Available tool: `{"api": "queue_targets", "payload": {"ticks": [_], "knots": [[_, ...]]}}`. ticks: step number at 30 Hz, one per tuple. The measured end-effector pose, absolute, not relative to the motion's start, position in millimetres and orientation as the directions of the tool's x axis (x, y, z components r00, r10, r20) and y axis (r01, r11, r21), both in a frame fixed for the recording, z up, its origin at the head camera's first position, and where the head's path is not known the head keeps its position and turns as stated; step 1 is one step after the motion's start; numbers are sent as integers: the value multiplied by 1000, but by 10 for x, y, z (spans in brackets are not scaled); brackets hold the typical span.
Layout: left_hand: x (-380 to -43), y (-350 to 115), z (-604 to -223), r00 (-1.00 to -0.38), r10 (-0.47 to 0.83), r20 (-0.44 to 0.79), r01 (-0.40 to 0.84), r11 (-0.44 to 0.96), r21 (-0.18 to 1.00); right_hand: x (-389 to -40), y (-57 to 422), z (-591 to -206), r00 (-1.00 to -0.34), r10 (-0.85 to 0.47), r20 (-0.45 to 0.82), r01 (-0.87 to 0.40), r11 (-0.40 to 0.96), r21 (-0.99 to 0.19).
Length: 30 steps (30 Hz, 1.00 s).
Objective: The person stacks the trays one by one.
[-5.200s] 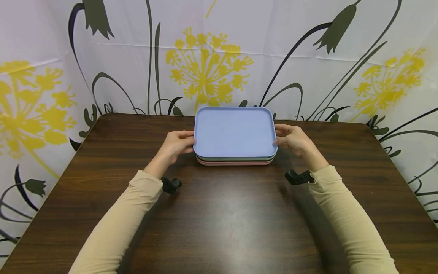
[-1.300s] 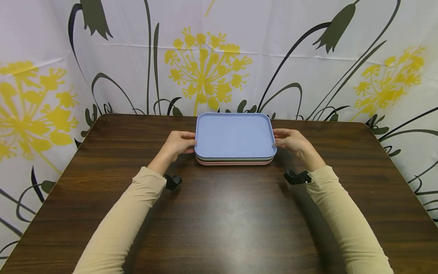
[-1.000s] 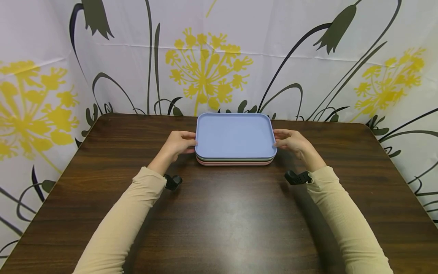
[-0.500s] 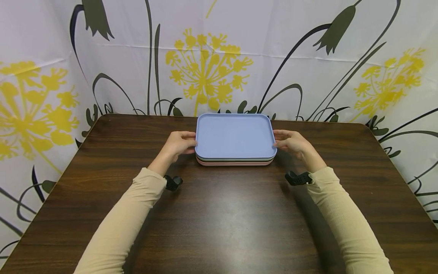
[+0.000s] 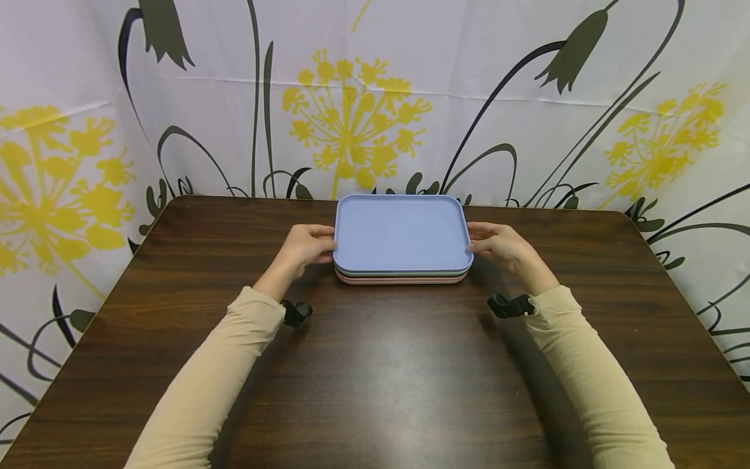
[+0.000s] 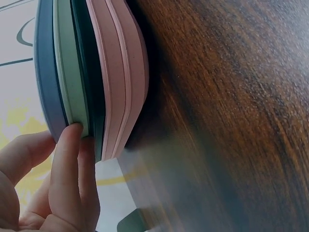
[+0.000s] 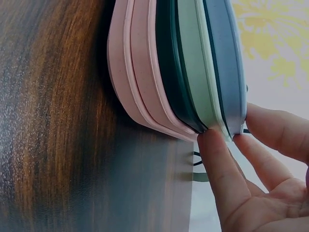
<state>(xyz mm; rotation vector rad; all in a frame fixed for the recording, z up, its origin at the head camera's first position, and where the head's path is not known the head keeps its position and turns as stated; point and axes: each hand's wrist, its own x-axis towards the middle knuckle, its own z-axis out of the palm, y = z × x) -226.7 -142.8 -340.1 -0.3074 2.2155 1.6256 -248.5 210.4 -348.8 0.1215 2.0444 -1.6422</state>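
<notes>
A light blue rectangular tray (image 5: 403, 233) lies on top of a stack at the table's far middle. Below it, in the left wrist view, come a light green tray (image 6: 70, 63), a dark green tray (image 6: 89, 72) and two pink trays (image 6: 116, 72). My left hand (image 5: 301, 247) holds the blue tray's left end, thumb at its rim; fingertips touch the light green tray's side. At the right end my right hand (image 5: 506, 249) does likewise, with one fingertip (image 7: 212, 140) near the green trays' lower edges in the right wrist view.
The stack stands on a dark brown wooden table (image 5: 398, 365), close to its back edge. Behind hangs a white cloth (image 5: 222, 98) printed with yellow and dark green flowers. Black straps with small devices (image 5: 297, 314) sit on both wrists.
Compared with several seconds ago, the blue tray's far edge has come down and the tray sits lower on the stack. Over the last second, the hands and trays have not visibly moved.
</notes>
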Motion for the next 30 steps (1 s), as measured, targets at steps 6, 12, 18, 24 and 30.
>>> {"api": "queue_targets", "payload": {"ticks": [6,12,18,24,30], "knots": [[-2270,-1427,-3401,-904,40,-426,-394,310,865,-2492,2101,-3477,-868,-235,-437,375,266,-888],[-2278,-1422,-3403,-905,34,-424,-395,305,867,-2495,2104,-3458,-868,-241,-433,368,273,-889],[-2279,-1418,-3403,-907,39,-419,-392,288,874,-2505,2105,-3453,-865,-246,-437,373,267,-889],[-2283,-1420,-3382,-912,34,-409,-382,290,877,-2498,2113,-3449,-871,-236,-431,369,263,-891],[-2259,-1444,-3343,-925,19,-380,-357,300,884,-2498,2139,-3422,-881,-225,-416,359,255,-898]]}}
